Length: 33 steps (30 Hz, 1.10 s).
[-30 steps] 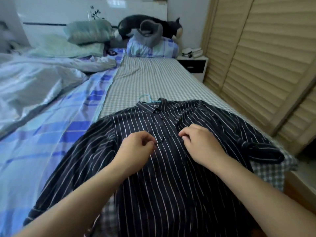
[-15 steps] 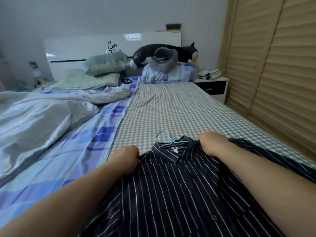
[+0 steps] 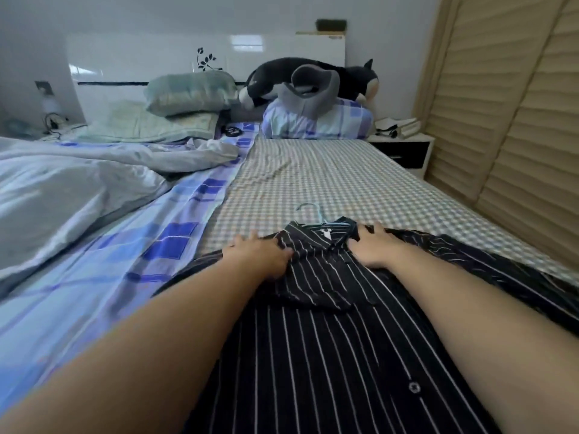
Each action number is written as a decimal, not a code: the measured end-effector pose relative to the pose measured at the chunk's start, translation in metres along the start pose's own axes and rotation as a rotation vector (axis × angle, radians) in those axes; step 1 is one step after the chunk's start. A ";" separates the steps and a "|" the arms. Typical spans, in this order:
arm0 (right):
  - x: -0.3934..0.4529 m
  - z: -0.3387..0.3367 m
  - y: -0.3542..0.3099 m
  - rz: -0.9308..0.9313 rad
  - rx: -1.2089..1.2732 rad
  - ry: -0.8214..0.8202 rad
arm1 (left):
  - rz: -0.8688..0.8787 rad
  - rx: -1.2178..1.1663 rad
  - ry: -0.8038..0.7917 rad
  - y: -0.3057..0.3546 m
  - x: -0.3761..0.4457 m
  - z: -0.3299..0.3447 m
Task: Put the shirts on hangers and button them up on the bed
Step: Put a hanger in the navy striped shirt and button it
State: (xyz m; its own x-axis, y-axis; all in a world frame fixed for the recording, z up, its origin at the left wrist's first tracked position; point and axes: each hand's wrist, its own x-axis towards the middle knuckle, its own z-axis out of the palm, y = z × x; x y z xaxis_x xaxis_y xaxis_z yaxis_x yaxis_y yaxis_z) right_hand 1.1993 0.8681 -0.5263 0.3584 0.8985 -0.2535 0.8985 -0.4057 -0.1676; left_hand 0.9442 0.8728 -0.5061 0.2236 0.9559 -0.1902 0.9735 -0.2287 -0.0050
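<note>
my left hand (image 3: 257, 253) and right hand (image 3: 374, 247) lie flat, fingers straight, pressing the shoulders of the dark striped shirt (image 3: 316, 339) at lower centre; its light blue hanger (image 3: 315, 213) hook pokes out onto the checked bed sheet (image 3: 329, 183) above

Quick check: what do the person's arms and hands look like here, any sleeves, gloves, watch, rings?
Both forearms are bare right down to the bottom edge of the frame; no sleeve or cuff shows. The left hand and the right hand wear no gloves. No watch, strap or bracelet shows at either wrist, and no rings show on the visible fingers. No markings or tape appear on either arm.
</note>
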 end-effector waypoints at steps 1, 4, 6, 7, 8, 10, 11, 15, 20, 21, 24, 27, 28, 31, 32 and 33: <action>-0.006 0.012 0.001 -0.008 -0.003 0.001 | -0.011 -0.006 -0.043 0.000 -0.003 0.016; -0.027 0.008 0.004 -0.032 -0.057 -0.010 | -0.067 -0.051 -0.092 -0.007 -0.014 0.021; -0.051 -0.004 0.005 -0.047 -0.129 -0.082 | -0.060 -0.012 -0.190 -0.006 -0.034 0.003; -0.065 -0.007 0.003 -0.066 -0.139 -0.112 | -0.013 0.008 -0.210 -0.002 -0.048 -0.006; -0.091 -0.011 0.002 -0.094 -0.144 -0.143 | 0.064 0.004 -0.220 0.005 -0.071 -0.014; -0.163 -0.012 -0.001 -0.185 -0.143 -0.214 | 0.248 -0.026 -0.240 0.019 -0.138 -0.015; -0.199 -0.010 0.001 -0.220 -0.144 -0.223 | 0.321 -0.039 -0.263 0.025 -0.176 -0.010; -0.334 0.011 0.033 -0.271 -0.132 -0.225 | 0.509 -0.005 -0.175 0.026 -0.309 0.032; -0.457 0.055 0.079 -0.217 -0.056 -0.098 | 0.569 0.107 0.052 0.029 -0.418 0.089; -0.477 0.069 0.087 -0.209 -0.050 -0.060 | 0.582 0.121 0.088 0.029 -0.433 0.104; -0.523 0.108 0.106 -0.195 -0.022 0.081 | 0.579 0.193 0.104 0.019 -0.458 0.137; -0.537 0.123 0.115 -0.165 0.136 0.195 | 0.603 0.231 0.136 0.013 -0.471 0.139; -0.538 0.124 0.116 -0.172 0.179 0.197 | 0.602 0.212 0.137 0.014 -0.474 0.135; -0.539 0.128 0.124 -0.230 0.258 0.293 | 0.537 0.112 0.116 0.029 -0.481 0.114; -0.538 0.127 0.130 -0.196 0.311 0.444 | 0.524 0.086 0.145 0.035 -0.481 0.107; -0.535 0.123 0.139 -0.104 0.359 0.619 | 0.520 0.078 0.176 0.041 -0.480 0.103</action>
State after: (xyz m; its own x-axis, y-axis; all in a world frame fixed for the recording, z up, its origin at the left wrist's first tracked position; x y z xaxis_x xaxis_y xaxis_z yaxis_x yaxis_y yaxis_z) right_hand 1.1010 0.3105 -0.5306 0.4491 0.8225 0.3489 0.8351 -0.2476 -0.4913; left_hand 0.8719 0.3860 -0.5159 0.6848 0.7284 -0.0202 0.7279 -0.6851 -0.0285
